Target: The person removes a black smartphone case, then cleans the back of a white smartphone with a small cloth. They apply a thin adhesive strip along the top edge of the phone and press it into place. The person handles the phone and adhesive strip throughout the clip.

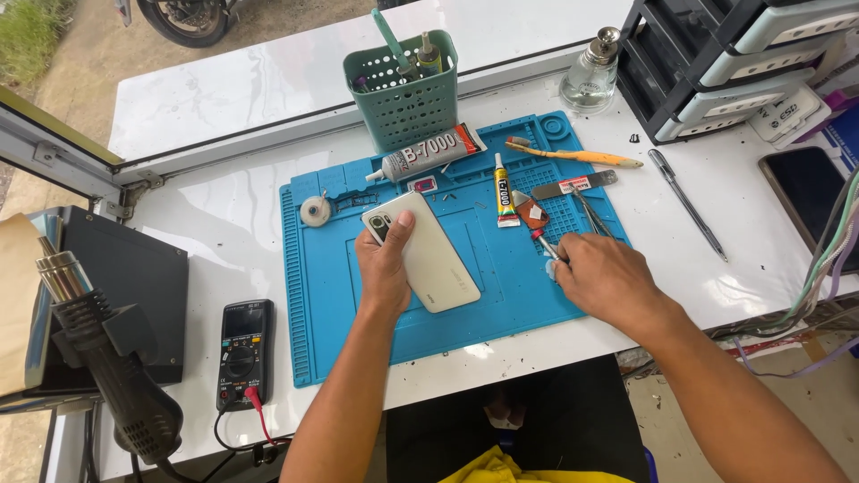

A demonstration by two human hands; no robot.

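A big white table (pixel 224 224) stands by an open window, and past it there is a bit of grass, a dirt path and a wheel (pixel 183 18). On the table lies a wide blue rubber mat (pixel 501 304). At the back right is a dark set of drawers (pixel 716 63), and at the left a black box (pixel 125 295) with a black heat gun (pixel 107 367) in front of it. A green basket (pixel 404 89) with tools stands behind the mat. Near the front left is a black meter (pixel 244 353) with a red wire.

The white phone (pixel 425 255) lies back side up in the middle of the mat. The left hand (pixel 385 264) rests on it, fingers curled round its left edge and thumb on top. The right hand (pixel 604 277) sits at the right edge of the mat, fingers pinched on a small thin tool (pixel 547 246) with a red tip.

Close by are a grey glue tube (pixel 428 154), a small yellow glue tube (pixel 504 192), an orange toothbrush (pixel 573 155), tweezers (pixel 591 213), a pen (pixel 687 204), a roll of tape (pixel 315 210) and a glass bottle (pixel 592 76).
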